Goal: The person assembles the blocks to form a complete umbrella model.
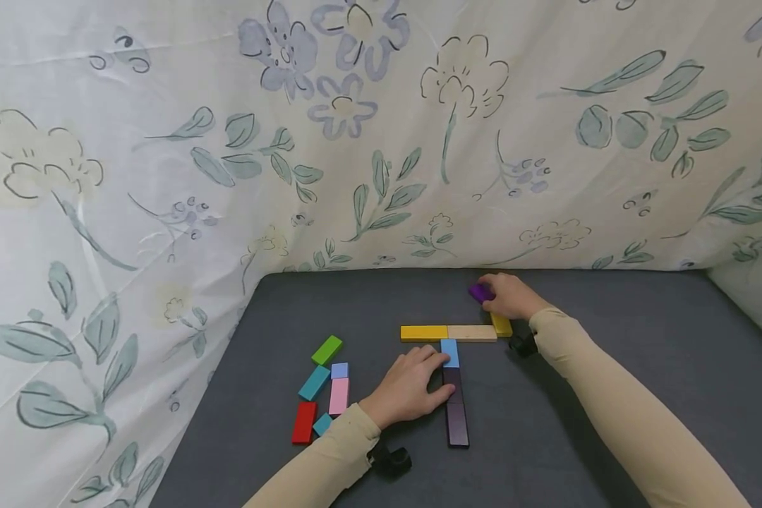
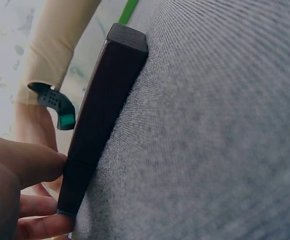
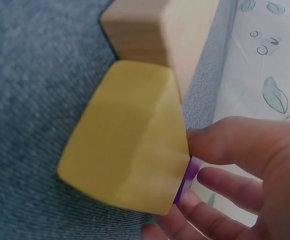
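Note:
In the head view my right hand (image 1: 513, 296) pinches a purple block (image 1: 479, 292) between thumb and fingers, at the far end of a slanted yellow block (image 1: 501, 324). The right wrist view shows that yellow block (image 3: 124, 135) close up, with the purple one (image 3: 187, 180) partly hidden behind it. My left hand (image 1: 408, 384) rests against a column of blocks: its fingertips touch a light blue block (image 1: 449, 353), and its thumb touches a dark block (image 1: 454, 386). Another dark block (image 1: 457, 425) lies at the column's near end.
A yellow block (image 1: 423, 334) and a pale wooden block (image 1: 472, 334) form a row above the column. Left of my left hand lie green (image 1: 327, 349), teal (image 1: 314, 383), red (image 1: 304, 422) and pink (image 1: 339, 396) blocks. Flowered cloth (image 1: 381, 141) hangs behind the dark grey table (image 1: 546, 451).

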Available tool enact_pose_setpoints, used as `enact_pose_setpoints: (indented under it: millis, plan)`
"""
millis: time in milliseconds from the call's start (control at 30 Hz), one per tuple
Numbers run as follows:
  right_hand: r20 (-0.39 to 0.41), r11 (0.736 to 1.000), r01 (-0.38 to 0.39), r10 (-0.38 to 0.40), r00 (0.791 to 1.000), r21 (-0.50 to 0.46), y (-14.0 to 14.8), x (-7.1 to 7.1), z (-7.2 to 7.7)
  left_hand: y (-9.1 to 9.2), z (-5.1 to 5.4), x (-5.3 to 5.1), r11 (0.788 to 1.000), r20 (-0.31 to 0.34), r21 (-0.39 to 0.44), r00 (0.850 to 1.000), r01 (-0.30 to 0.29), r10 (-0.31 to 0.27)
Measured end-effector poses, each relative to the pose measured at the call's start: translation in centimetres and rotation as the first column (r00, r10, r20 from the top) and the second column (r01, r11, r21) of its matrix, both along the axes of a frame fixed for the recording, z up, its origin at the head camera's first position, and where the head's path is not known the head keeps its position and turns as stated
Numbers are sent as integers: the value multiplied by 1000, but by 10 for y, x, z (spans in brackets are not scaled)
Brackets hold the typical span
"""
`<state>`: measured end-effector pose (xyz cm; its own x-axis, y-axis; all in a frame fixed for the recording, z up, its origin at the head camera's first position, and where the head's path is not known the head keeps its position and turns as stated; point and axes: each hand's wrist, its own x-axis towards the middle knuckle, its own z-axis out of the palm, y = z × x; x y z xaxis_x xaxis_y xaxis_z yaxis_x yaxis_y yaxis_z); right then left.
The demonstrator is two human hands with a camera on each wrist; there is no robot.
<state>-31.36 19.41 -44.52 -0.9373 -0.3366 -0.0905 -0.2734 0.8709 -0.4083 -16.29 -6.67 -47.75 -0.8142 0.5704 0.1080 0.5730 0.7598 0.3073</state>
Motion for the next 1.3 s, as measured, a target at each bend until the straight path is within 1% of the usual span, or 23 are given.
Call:
enact_pose_setpoints:
  millis: [467,767,933,1167,1300]
  plan:
    - [-15,1000,-4,3,1000,-23,3,2,-2,0,1,0,1000,-2,1,1000,4,-4]
    - [-3,999,-4,4,1000,-36,5,2,-5,0,1,0,1000,-27,6,1000,9,-9]
    - [-2,999,6,-6,1000,-43,6,3,-5,0,2,1,1000,-19,5,1000,7,-7]
    - [7,998,41,-41,999,-57,5,5,-5,0,4,1,1000,3,0,1000,4,-4]
    - [-8,998,31,-31,999,-58,5,6,-4,1,4,0,1000,7,-4,1000,-2,2]
